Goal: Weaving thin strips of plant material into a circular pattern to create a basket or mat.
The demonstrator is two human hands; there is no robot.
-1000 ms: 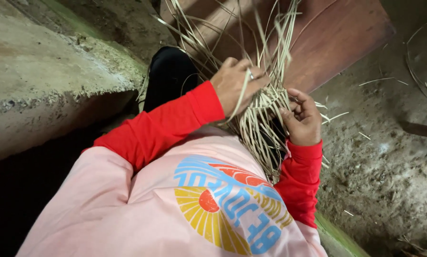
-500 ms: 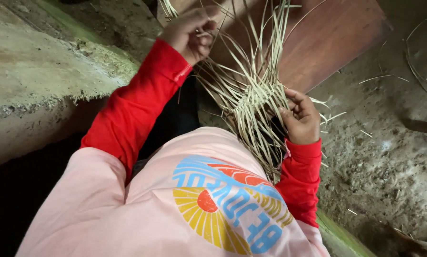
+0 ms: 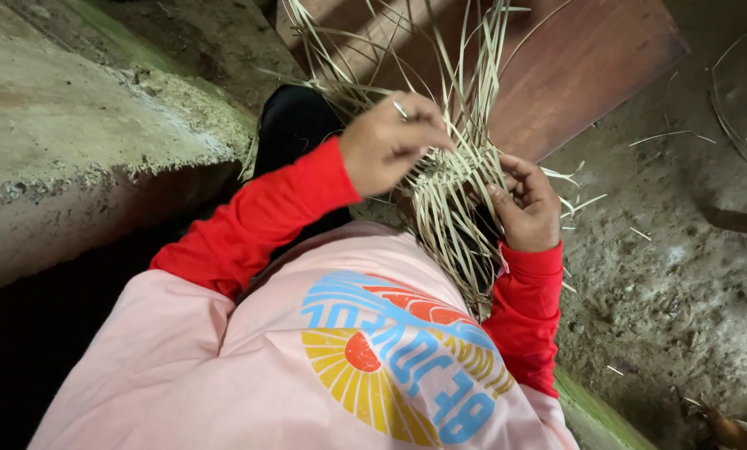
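Weaving well here likely means keeping each strand taut and flat against its neighbours while the woven patch stays pinned. The bundle of pale reed strips (image 3: pixel 452 179) lies in the lap, just in front of the brown wooden board (image 3: pixel 573 67). The left hand (image 3: pixel 386 142) is curled shut, pinching strands at the weave (fingertips hidden); the right hand (image 3: pixel 527 204) grips the bundle's edge, fingers half-closed.

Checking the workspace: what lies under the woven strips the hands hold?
Under the woven strips, a reddish-brown wooden board and dirt floor show; directly beneath, the strips hide it.
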